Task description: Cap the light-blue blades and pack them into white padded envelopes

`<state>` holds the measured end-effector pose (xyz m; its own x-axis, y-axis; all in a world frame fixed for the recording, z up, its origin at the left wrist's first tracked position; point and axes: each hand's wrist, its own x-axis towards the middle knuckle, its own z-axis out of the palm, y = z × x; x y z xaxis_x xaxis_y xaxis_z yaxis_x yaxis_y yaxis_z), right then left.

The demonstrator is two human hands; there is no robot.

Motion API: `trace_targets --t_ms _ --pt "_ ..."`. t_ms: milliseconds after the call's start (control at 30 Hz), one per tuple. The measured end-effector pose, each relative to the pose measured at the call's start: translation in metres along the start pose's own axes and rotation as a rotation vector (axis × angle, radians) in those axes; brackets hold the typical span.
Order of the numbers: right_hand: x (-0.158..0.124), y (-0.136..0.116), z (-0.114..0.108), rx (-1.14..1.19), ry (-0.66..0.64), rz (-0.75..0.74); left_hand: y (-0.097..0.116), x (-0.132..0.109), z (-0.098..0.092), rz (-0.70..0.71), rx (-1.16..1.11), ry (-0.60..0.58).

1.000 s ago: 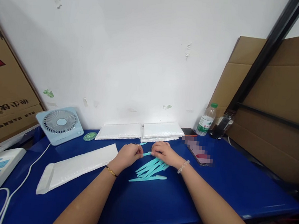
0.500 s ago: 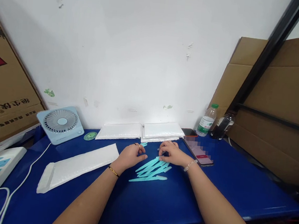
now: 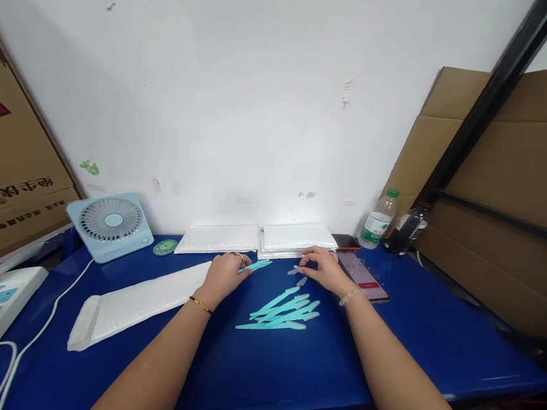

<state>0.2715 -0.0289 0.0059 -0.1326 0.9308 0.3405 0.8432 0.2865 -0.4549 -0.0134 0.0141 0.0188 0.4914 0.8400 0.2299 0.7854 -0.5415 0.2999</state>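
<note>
Several turquoise eyebrow razors (image 3: 275,324) with pale covered ends lie in a loose fan on the blue table. Beyond them, my left hand (image 3: 225,278) is closed at the near ends of a small group of turquoise razors (image 3: 260,265); its fingertips partly hide them. My right hand (image 3: 323,269) pinches at a small clear blade cap (image 3: 293,271) near the tabletop. Just below those fingers lies another clear cap (image 3: 301,281).
White padded mailers stand by the wall (image 3: 219,240) (image 3: 299,238), and another mailer (image 3: 142,305) lies left. Around them are a blue fan (image 3: 111,225), a green round disc (image 3: 165,247), a phone (image 3: 366,278), a water bottle (image 3: 377,223), a dark bottle (image 3: 405,230) and a power strip (image 3: 2,308).
My left hand has shifted left and away onto the far razors. My right hand has lifted off the fan of razors and moved up and right to the clear caps.
</note>
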Motion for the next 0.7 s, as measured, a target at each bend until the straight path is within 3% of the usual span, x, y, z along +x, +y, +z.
trace_targets --t_ms 100,200,300,467,600,700 --pt "-0.003 -0.002 -0.006 0.019 -0.131 -0.075 0.005 -0.003 0.002 0.016 -0.060 -0.006" --pt "-0.006 -0.011 -0.004 0.026 -0.296 -0.151 0.021 -0.008 0.006 0.079 -0.135 -0.093" --pt "-0.006 -0.019 0.001 0.008 -0.357 -0.167 0.033 -0.012 0.012 0.137 -0.162 -0.182" --pt "-0.004 -0.022 0.007 0.011 -0.322 -0.187 0.037 -0.011 0.017 0.159 -0.109 -0.257" --pt "-0.002 -0.017 0.005 -0.020 -0.218 -0.202 0.026 -0.005 0.012 0.160 -0.009 -0.142" --pt "-0.002 -0.011 -0.002 -0.045 -0.114 -0.105 0.012 -0.002 0.004 0.074 0.043 -0.046"
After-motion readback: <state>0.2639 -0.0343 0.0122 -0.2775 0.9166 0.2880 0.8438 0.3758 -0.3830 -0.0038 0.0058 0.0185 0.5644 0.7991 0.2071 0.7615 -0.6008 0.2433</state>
